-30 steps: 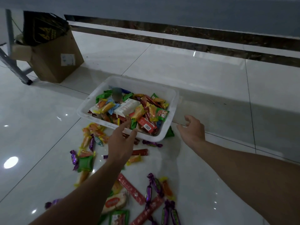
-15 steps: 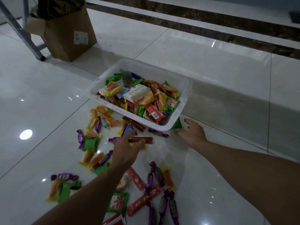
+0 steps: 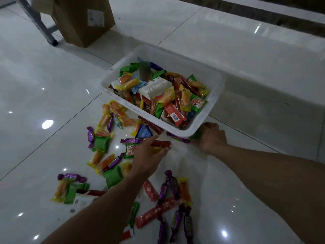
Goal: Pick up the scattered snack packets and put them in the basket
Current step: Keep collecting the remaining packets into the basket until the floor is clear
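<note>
White plastic basket [image 3: 215,95] on the tiled floor [image 3: 246,59] is already heaped with snacks, yet dozens of packets [image 3: 102,143] lie scattered before it, so the job looks about half done. The left hand [image 3: 147,157] hovers with half-curled fingers [image 3: 150,140] over an orange packet [image 3: 155,149]. The right hand [image 3: 212,136] reaches a green packet [image 3: 196,135] mostly hidden under the basket's corner, and neither hand's grip can be told.

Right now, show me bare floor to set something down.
Bare: the tiles between the cardboard box and the basket, and those right of the basket beyond the right hand. A narrow strip lies between it and the left hand. Crowded: the scattered packets before the basket, around that hand.
</note>
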A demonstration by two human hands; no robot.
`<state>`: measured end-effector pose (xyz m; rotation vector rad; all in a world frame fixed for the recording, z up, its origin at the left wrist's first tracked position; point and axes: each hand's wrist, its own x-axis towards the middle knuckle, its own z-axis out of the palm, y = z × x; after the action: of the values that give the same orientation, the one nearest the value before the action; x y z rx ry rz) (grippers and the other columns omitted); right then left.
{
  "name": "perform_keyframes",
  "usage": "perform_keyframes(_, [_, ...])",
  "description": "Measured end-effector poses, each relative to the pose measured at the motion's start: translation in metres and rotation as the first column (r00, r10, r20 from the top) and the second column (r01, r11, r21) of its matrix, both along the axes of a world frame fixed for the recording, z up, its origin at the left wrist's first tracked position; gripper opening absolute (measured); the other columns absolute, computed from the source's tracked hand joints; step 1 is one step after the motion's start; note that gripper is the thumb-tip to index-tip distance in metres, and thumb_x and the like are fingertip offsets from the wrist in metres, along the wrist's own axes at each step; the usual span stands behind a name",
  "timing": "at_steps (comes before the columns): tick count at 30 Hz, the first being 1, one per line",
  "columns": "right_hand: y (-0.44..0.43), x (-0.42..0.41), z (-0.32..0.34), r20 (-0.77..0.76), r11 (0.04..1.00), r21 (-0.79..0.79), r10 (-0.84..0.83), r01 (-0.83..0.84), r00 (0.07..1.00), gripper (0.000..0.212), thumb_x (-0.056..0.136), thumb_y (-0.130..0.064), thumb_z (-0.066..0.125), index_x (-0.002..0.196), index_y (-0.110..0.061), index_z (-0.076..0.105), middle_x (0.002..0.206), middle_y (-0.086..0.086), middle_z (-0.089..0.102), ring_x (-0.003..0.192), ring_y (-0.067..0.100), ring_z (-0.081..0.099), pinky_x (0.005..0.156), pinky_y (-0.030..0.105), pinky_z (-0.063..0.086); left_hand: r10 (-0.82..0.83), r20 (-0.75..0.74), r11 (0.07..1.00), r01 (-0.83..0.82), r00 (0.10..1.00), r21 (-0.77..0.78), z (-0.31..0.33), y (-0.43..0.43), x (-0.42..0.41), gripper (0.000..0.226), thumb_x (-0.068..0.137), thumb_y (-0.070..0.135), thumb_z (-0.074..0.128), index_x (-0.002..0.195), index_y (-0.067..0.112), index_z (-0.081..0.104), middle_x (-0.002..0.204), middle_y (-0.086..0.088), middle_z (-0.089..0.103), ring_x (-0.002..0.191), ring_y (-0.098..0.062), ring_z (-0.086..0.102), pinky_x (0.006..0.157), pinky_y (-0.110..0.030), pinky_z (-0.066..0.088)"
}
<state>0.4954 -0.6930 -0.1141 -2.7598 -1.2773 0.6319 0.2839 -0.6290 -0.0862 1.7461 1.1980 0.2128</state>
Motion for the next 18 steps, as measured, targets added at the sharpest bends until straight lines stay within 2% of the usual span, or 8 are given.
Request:
perform_keyframes(2, [-0.002,-0.001,-0.002,0.049,0.998,0.026,0.055,-0.056,0.997,0.046,0.087,-0.040,0.059,0.128,-0.021,0.051,0.128,0.009,0.049,0.121,0.031,0.041,0.093,0.043,0.041,-0.011,-0.010,1.000,0.011,1.000,0.021,-0.005,0.003,0.001,0.057,0.087,0.024,0.068,0.139,0.019,0.046,0.088,0.032,0.049,0.069,0.024,0.044,0.069,-0.002,0.037])
perform_keyframes(4, [-0.007,-0.002,-0.003,0.094,0.991,0.044,0.122,-0.127,0.988,0.039,0.090,-0.034,0.055,0.126,-0.019,0.053,0.124,0.009,0.053,0.115,0.030,0.044,0.088,0.041,0.040,-0.051,-0.031,0.996,0.053,0.998,0.070,-0.010,0.007,0.003,0.056,0.086,0.023,0.069,0.138,0.020,0.047,0.102,0.024,0.058,0.080,0.018,0.050,0.079,-0.006,0.039])
perform_keyframes(7, [-0.018,-0.003,-0.001,0.174,0.976,0.021,0.208,-0.215,0.963,0.030,0.094,-0.025,0.046,0.121,-0.017,0.055,0.118,0.008,0.057,0.111,0.029,0.047,0.085,0.040,0.037,-0.121,-0.088,0.972,0.136,0.989,0.192,-0.025,0.013,0.008,0.059,0.083,0.030,0.071,0.137,0.026,0.048,0.129,0.005,0.059,0.111,-0.008,0.055,0.098,-0.039,0.047])
perform_keyframes(8, [-0.022,-0.003,0.001,0.194,0.975,0.013,0.217,-0.223,0.957,0.027,0.094,-0.024,0.044,0.117,-0.015,0.055,0.115,0.008,0.057,0.110,0.028,0.048,0.084,0.039,0.037,-0.156,-0.136,0.953,0.185,0.978,0.240,-0.029,0.015,0.011,0.061,0.082,0.034,0.071,0.138,0.028,0.047,0.134,0.004,0.055,0.119,-0.016,0.051,0.100,-0.045,0.045])
perform_keyframes(10, [-0.030,0.000,0.001,0.215,0.979,0.032,0.191,-0.203,0.958,0.022,0.096,-0.025,0.042,0.110,-0.013,0.055,0.111,0.009,0.058,0.105,0.029,0.051,0.081,0.038,0.037,-0.252,-0.258,0.899,0.324,0.933,0.293,-0.033,0.017,0.019,0.066,0.082,0.042,0.068,0.141,0.031,0.042,0.145,0.003,0.044,0.131,-0.022,0.038,0.106,-0.047,0.036])
perform_keyframes(12, [-0.037,0.004,0.000,0.129,0.988,0.095,0.106,-0.119,0.986,0.025,0.098,-0.027,0.041,0.115,-0.012,0.051,0.112,0.010,0.058,0.103,0.030,0.053,0.076,0.037,0.038,-0.346,-0.356,0.843,0.454,0.868,0.287,-0.037,0.020,0.028,0.072,0.083,0.047,0.065,0.145,0.031,0.034,0.152,0.001,0.032,0.138,-0.023,0.025,0.112,-0.048,0.025])
perform_keyframes(14, [-0.041,0.007,0.000,-0.038,0.988,0.154,0.036,-0.029,0.999,0.034,0.100,-0.028,0.041,0.131,-0.015,0.043,0.117,0.012,0.055,0.105,0.031,0.054,0.077,0.037,0.044,-0.372,-0.439,0.815,0.515,0.818,0.268,-0.039,0.022,0.036,0.075,0.083,0.049,0.063,0.148,0.032,0.028,0.155,-0.001,0.024,0.141,-0.025,0.017,0.116,-0.047,0.017])
perform_keyframes(18, [-0.044,0.010,0.003,-0.252,0.946,0.293,-0.061,0.136,0.966,0.036,0.101,-0.021,0.040,0.137,-0.018,0.043,0.121,0.015,0.058,0.102,0.033,0.056,0.079,0.036,0.047,-0.388,-0.577,0.739,0.617,0.719,0.272,-0.040,0.021,0.043,0.078,0.085,0.050,0.059,0.150,0.034,0.019,0.155,-0.006,0.017,0.142,-0.030,0.013,0.115,-0.048,0.014])
